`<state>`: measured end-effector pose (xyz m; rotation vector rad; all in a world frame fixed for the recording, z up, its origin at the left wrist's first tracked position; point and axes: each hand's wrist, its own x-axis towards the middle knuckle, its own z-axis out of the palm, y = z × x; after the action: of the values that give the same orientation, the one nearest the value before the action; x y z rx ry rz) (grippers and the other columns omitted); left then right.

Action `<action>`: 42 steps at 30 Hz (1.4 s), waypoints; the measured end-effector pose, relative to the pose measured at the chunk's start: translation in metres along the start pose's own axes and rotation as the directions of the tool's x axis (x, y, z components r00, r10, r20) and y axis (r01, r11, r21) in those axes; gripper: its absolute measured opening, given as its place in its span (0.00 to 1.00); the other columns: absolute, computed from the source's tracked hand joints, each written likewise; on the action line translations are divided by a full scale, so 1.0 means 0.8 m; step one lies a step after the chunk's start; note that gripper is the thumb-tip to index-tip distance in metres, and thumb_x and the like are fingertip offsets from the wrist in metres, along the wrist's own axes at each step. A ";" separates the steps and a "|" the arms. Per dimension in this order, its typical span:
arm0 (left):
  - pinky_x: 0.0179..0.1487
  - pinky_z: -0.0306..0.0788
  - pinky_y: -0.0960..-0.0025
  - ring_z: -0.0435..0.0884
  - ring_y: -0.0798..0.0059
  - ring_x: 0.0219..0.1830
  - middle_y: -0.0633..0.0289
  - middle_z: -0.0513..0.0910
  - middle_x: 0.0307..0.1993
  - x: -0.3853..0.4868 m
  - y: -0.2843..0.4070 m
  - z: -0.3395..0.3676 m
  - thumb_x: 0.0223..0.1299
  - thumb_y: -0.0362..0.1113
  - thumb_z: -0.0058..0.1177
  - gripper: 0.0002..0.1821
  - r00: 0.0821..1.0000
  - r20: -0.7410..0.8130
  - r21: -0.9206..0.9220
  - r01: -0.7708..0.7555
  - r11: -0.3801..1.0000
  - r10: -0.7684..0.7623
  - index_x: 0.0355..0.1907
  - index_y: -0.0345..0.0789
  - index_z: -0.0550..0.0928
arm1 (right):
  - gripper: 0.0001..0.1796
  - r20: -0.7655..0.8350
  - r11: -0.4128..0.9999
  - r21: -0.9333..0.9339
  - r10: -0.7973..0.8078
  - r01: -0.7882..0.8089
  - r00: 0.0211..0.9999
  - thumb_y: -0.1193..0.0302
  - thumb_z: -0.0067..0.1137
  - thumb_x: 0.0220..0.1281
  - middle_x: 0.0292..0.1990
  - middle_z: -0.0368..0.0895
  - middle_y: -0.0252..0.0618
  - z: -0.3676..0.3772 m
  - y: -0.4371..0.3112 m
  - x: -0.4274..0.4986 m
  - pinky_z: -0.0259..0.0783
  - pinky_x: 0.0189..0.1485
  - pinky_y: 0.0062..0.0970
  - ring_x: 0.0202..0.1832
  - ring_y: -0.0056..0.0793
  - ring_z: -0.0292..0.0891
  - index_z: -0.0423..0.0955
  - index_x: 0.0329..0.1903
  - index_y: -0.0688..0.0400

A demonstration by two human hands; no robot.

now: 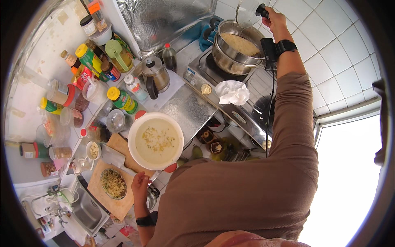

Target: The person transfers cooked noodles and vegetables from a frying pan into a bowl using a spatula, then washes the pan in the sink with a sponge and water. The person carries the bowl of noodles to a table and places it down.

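My right hand is raised at the upper right and grips the black knob of a glass pot lid. The lid is tilted up on edge above a stainless steel steamer pot. A pale, flat mass of food fills part of its upper tier. My left hand hangs near the counter's front edge with loosely bent fingers and nothing visible in it. Just beyond it stands a white basin with red handles, holding cloudy liquid and floating bits. Beside that hand, an oval dish of shredded food rests on a wooden board.
A cleaver lies by a cup of garlic cloves. Bottles and jars crowd the wall side, near an electric kettle. Crumpled white paper sits on the gas stove. A steel sink is at lower left.
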<state>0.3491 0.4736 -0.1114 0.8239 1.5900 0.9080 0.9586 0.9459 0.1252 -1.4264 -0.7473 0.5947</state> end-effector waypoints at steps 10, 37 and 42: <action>0.38 0.71 0.77 0.81 0.78 0.34 0.63 0.80 0.38 -0.002 -0.017 -0.013 0.65 0.36 0.56 0.18 0.999 0.034 -0.013 -0.013 1.000 0.013 0.53 0.30 0.75 | 0.19 -0.063 0.999 0.000 0.048 -0.049 0.997 0.67 0.67 0.56 0.29 0.79 0.48 -0.053 -0.001 -0.041 0.81 0.23 0.32 0.21 0.34 0.77 0.74 0.36 0.72; 0.42 0.75 0.74 0.79 0.77 0.37 0.61 0.79 0.39 -0.012 -0.071 -0.042 0.66 0.31 0.54 0.17 0.995 0.086 -0.032 -0.047 0.998 0.050 0.55 0.27 0.74 | 0.17 0.153 0.984 0.168 0.029 -0.055 0.988 0.72 0.68 0.57 0.33 0.80 0.52 -0.077 0.037 -0.121 0.84 0.37 0.48 0.28 0.44 0.79 0.74 0.41 0.73; 0.43 0.76 0.73 0.80 0.77 0.37 0.60 0.80 0.38 -0.010 -0.083 -0.055 0.66 0.29 0.53 0.17 0.986 0.091 -0.073 -0.135 0.988 0.141 0.55 0.26 0.73 | 0.20 0.033 0.981 0.195 -0.006 0.000 0.999 0.71 0.65 0.59 0.35 0.79 0.57 -0.087 0.041 -0.136 0.85 0.39 0.48 0.32 0.46 0.80 0.71 0.42 0.78</action>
<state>0.3042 0.4298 -0.1604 0.9255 1.4253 0.9999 0.9434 0.8208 0.0824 -1.2372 -0.6976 0.6719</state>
